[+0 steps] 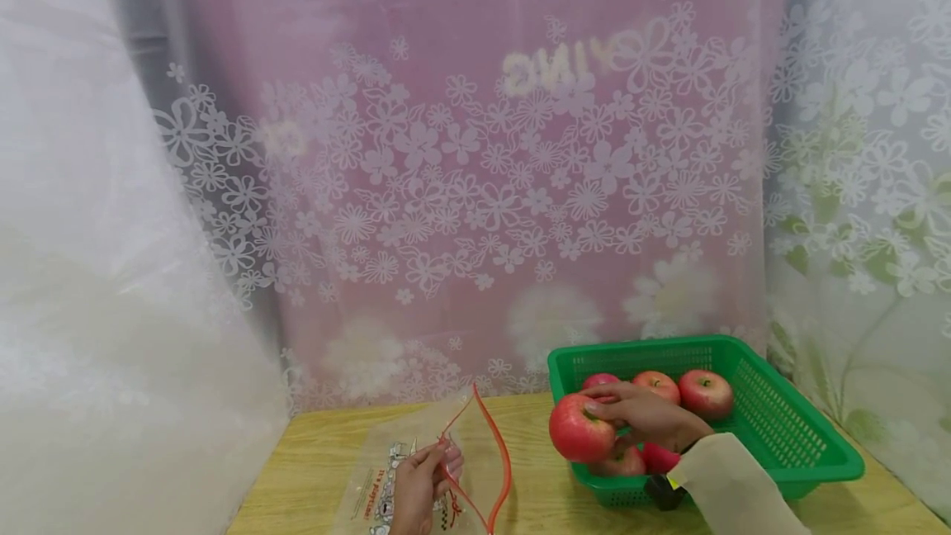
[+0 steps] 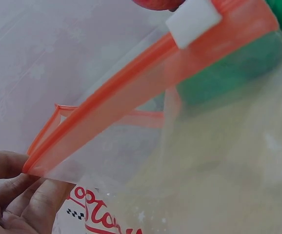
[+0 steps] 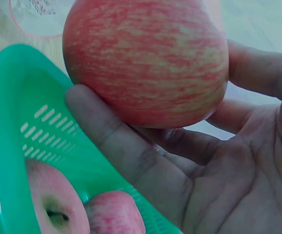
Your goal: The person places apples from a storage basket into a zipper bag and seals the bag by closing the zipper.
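My right hand (image 1: 645, 413) grips a red apple (image 1: 582, 428) over the left side of a green basket (image 1: 813, 469); the right wrist view shows the thumb and fingers around the apple (image 3: 146, 58). Left of the basket, my left hand (image 1: 421, 481) pinches the orange-red rim of a clear zip bag (image 1: 502, 444). The bag's mouth gapes toward the basket. A white slider (image 2: 193, 22) sits on the zip in the left wrist view, and red lettering (image 2: 102, 212) shows on the bag near the fingers.
More apples lie inside the basket, among them one (image 1: 706, 395) at the back and one (image 3: 58, 200) near the wall. Basket and bag rest on a wooden table (image 1: 297, 452). Flowered curtains (image 1: 461, 188) hang behind and at both sides.
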Action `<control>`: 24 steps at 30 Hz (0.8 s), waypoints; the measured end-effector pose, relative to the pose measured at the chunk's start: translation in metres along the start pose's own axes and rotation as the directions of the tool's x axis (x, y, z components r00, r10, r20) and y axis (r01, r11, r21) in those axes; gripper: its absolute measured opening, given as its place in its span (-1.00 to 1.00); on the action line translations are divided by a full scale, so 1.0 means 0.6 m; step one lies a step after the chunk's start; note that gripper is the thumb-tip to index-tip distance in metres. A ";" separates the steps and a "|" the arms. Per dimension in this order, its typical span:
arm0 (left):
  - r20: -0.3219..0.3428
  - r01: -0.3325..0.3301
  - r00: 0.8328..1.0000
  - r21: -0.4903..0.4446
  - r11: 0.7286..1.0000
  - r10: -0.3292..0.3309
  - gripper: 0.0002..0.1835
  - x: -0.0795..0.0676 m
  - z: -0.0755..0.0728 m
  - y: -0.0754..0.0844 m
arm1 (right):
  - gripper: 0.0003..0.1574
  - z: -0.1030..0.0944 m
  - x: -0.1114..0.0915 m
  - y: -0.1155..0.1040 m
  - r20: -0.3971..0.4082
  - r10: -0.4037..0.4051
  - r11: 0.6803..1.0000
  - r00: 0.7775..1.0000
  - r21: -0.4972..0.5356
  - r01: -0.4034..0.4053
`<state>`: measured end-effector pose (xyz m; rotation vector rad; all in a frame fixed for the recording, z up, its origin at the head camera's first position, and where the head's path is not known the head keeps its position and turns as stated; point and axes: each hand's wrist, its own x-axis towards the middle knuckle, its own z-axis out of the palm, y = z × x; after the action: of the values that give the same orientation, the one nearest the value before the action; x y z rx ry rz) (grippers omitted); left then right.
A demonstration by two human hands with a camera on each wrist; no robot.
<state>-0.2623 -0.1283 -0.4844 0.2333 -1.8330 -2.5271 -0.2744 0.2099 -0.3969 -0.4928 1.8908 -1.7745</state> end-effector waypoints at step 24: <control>0.004 -0.010 1.000 0.040 0.999 0.010 -0.60 0.002 0.008 0.003 | -0.30 0.065 0.048 0.007 0.056 0.019 1.000 0.998 0.016 -0.020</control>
<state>-0.2641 -0.1242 -0.4811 0.2196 -1.8819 -2.4878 -0.2749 0.1620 -0.4053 -0.5117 1.8351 -1.7446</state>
